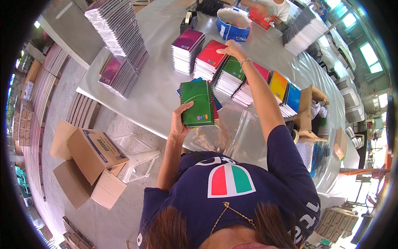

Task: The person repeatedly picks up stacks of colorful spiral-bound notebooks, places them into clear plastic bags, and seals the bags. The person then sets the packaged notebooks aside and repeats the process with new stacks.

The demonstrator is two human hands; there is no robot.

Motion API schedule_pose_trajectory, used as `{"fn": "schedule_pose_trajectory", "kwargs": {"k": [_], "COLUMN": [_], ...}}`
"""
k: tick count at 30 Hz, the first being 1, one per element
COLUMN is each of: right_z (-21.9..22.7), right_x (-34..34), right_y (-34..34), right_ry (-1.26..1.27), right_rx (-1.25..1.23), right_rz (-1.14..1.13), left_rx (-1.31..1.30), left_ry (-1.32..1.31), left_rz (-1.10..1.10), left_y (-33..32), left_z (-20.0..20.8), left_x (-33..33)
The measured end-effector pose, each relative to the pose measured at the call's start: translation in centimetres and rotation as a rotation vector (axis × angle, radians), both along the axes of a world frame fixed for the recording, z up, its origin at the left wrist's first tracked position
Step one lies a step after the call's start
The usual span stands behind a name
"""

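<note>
In my left hand (180,119) is a small fanned pile of spiral notebooks, a green notebook (197,101) on top and blue, red and yellow edges showing beneath. My thumb lies over the green cover. My right arm stretches over the table to a stack of red notebooks (212,54). There my right hand (233,49) pinches the far right corner of the top one, which still rests on its stack. Beside it stand stacks of purple notebooks (188,39), green notebooks (233,68), pinkish-red notebooks (262,71), yellow notebooks (278,85) and blue notebooks (293,97).
Tall notebook piles (118,33) rise at the table's left edge, near a tape dispenser (189,20) and a blue-white tub (233,25). Across the table a co-worker's hand (263,10) touches a red notebook. An open carton (93,155) and white stool (141,155) stand left.
</note>
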State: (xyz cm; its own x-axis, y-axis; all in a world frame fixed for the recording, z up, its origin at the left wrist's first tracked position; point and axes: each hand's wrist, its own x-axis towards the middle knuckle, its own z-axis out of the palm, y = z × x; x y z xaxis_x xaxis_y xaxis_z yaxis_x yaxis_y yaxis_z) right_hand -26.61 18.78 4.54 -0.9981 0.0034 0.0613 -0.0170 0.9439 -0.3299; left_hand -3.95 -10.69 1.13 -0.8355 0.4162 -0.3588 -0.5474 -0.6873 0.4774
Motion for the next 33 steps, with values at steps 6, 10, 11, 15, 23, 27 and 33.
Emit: {"fn": "schedule_pose_trajectory", "kwargs": {"k": [6,10,11,15,23,27,33], "right_z": [0.0,0.0,0.0,0.1,-0.1,0.1,2.9], "right_x": [0.7,0.9,0.8,1.4,1.7,2.5,3.4], "right_y": [-1.7,-2.6,-2.7,-3.4,-3.5,-4.7,-4.5], "right_ry": [0.081,0.055,0.064,0.159,0.333,0.380,0.666], "right_rx": [0.037,0.035,0.008,-0.057,-0.056,-0.012,-0.365], "right_rz": [-0.062,-0.207,-0.208,-0.240,-0.114,-0.189,-0.034], "left_rx": [0.016,0.029,0.033,0.020,0.031,0.033,0.048], "left_ry": [-0.021,-0.019,-0.019,-0.015,0.008,0.035,0.045], "left_rz": [0.014,0.018,0.020,0.035,0.024,0.049,0.057], "left_y": [-1.2,-1.2,-1.3,-1.8,-3.5,-4.2,-5.1], "left_z": [-0.7,-1.0,-1.2,-1.5,-1.5,-0.9,-0.7], "left_x": [0.7,1.2,1.3,1.9,2.2,2.7,2.0]}}
